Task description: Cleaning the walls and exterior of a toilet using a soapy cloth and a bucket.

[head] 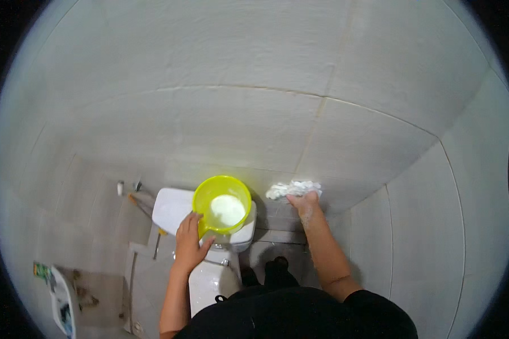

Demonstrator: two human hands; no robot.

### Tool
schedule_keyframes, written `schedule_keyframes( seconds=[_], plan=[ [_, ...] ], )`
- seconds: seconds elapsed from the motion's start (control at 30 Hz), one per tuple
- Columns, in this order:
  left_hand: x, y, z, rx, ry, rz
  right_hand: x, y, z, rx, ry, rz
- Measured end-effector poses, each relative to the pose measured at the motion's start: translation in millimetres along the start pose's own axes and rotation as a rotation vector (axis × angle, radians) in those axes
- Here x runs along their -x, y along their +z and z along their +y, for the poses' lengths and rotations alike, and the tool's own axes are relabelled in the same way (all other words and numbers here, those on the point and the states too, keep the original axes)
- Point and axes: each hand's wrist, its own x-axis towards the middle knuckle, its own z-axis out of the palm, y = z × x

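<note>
My left hand (pixel 191 243) grips the handle of a yellow-green plastic dipper (pixel 198 197), with the thumb on one side and the fingers on the other. The dipper rests on the white lid of a toilet tank (pixel 171 207) and contains whitish, foamy-looking liquid (pixel 227 210). Over to the right, my right arm reaches out to the grey tiled wall (pixel 246 127). There my right hand (pixel 305 202) presses a crumpled white cloth (pixel 292 188) on the lower tiles. Wet suds show on the wrist, and the cloth hides part of the fingers.
The closed toilet seat lid (pixel 212 282) lies below the tank. A water valve (pixel 137 185) and an orange-handled tool (pixel 140 205) are at the wall left of the tank. At the lower left stands a white basin-like container (pixel 63 296) with items in it. A side wall (pixel 411 237) bounds the right.
</note>
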Motion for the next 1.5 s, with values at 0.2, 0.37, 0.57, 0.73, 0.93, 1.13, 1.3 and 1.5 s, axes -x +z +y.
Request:
schedule_keyframes(
  seconds=[0.2,0.37,0.57,0.73,0.93,1.13,1.3,1.5],
  plan=[
    [11,-4,-15,0.053,-0.294,-0.160,39,117,-78,-0.753,0.393,-0.441],
    [29,1,-12,0.621,-0.565,-0.273,108,172,-157,-0.576,0.149,-0.508],
    [56,-9,-2,1.023,-0.705,-0.250,139,221,-188,0.116,-0.827,-0.416],
    [86,-35,-1,1.142,-0.727,-0.175,89,245,-167,1.160,-1.814,-0.074],
    [106,-54,1,1.108,-0.755,-0.104,15,207,-33,2.092,-1.633,-0.616],
    [132,-74,4,1.219,-0.830,0.037,-1,165,11,2.574,-1.573,-1.241],
    [155,-83,11,1.185,-0.852,0.082,21,284,-35,2.150,-1.707,-0.755],
    [160,-73,13,1.230,-0.881,0.174,-7,371,26,1.951,-1.641,-0.622]
  ],
)
